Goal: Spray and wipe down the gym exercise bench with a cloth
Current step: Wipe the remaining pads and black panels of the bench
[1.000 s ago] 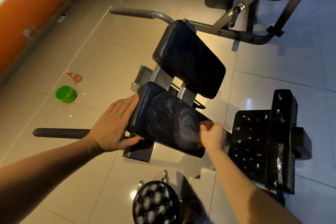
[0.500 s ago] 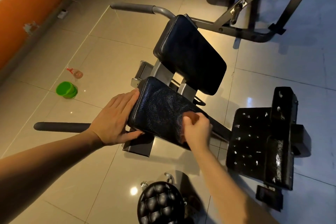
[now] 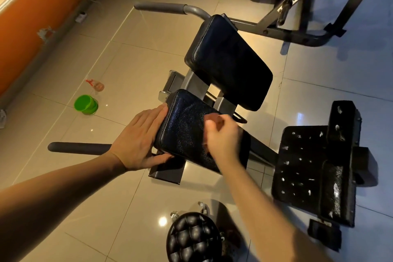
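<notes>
The bench's near black pad (image 3: pixel 182 132) shines wet and sits in the middle of the view. A second, larger black pad (image 3: pixel 229 64) lies behind it. My left hand (image 3: pixel 138 140) lies against the near pad's left edge, fingers straight up its side and thumb under its lower corner. My right hand (image 3: pixel 223 136), blurred, is curled round a small reddish cloth (image 3: pixel 217 119) that peeks out above the fingers and presses on the pad's right half. A spray bottle (image 3: pixel 95 85) with a red head lies on the floor at the left.
A green bucket (image 3: pixel 86 104) stands on the tiles near the bottle. Grey handle bars stick out left, one (image 3: pixel 78 148) near my wrist and one (image 3: pixel 161 7) farther back. A worn black padded block (image 3: pixel 314 168) sits at the right, a tufted black stool (image 3: pixel 193 238) below, an orange wall at the left.
My right hand with the cloth has slid leftward and up across the near pad, from its lower right corner onto its right half. My left hand has stayed on the pad's left edge.
</notes>
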